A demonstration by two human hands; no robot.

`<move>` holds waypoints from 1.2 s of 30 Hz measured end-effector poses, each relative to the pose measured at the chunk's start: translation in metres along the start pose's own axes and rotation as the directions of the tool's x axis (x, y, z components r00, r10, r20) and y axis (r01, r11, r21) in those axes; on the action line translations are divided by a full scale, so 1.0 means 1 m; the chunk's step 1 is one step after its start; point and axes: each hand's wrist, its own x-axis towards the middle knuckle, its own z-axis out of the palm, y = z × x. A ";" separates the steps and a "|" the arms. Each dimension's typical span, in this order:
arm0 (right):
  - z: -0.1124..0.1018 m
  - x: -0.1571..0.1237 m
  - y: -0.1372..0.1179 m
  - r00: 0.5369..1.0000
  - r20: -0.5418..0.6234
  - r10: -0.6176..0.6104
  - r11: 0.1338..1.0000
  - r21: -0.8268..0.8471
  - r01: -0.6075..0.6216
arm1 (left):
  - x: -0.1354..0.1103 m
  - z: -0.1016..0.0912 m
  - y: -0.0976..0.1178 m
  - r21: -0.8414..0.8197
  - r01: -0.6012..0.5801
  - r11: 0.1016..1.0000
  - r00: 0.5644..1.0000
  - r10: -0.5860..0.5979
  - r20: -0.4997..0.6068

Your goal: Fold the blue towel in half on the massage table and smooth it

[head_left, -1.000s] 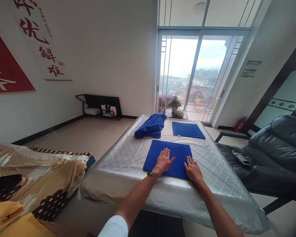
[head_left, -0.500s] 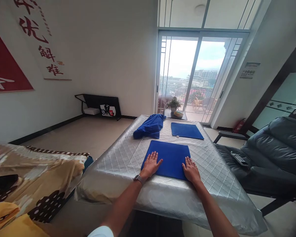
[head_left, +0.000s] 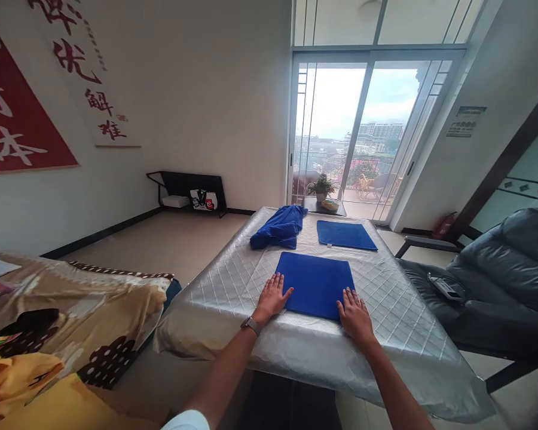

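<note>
1. My left forearm reaches in from the bottom edge, with a watch [head_left: 250,325] on the wrist.
2. My left hand [head_left: 272,297] lies flat and open, palm down, fingers spread. It rests on the silver quilted table cover [head_left: 224,286], with the fingertips touching the near left edge of a folded blue towel [head_left: 316,283].
3. My right hand [head_left: 355,310] is also flat and open, palm down, gripping nothing. Its fingers lie on the near right corner of the same towel. The two hands are well apart, one at each near corner.
4. The folded blue towel is a neat rectangle lying flat in the middle of the table, just beyond my hands.
5. To my left, off the table, lies a rumpled tan and brown blanket [head_left: 72,310].
6. To my right stands a dark recliner chair [head_left: 511,269], with a remote control [head_left: 446,288] on it.
7. Farther along the table, on the right, lies a second folded blue towel [head_left: 346,235]. Left of it sits a crumpled blue towel [head_left: 280,227].
8. Beyond the table's far end is a small potted plant [head_left: 321,186].
9. Behind that, a tall sliding glass door [head_left: 354,131] shows a balcony and distant buildings.
</note>
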 end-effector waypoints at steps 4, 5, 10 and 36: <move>0.005 -0.006 0.003 0.989 0.147 0.029 0.999 0.011 -0.031 | 0.006 -0.005 0.001 0.004 0.064 0.998 0.997 -0.064 0.042; 0.004 -0.006 0.003 0.987 0.156 0.031 0.999 0.009 -0.033 | 0.007 -0.007 0.006 0.005 0.092 0.996 0.995 -0.092 0.035; 0.002 -0.005 0.001 0.989 0.146 0.034 0.999 0.022 -0.037 | 0.007 -0.006 0.072 -0.074 -0.140 0.987 0.990 0.140 -0.003; 0.004 -0.008 0.002 0.995 0.098 0.026 0.997 0.067 -0.032 | -0.028 -0.011 -0.012 -0.113 -0.027 0.993 0.985 0.045 0.165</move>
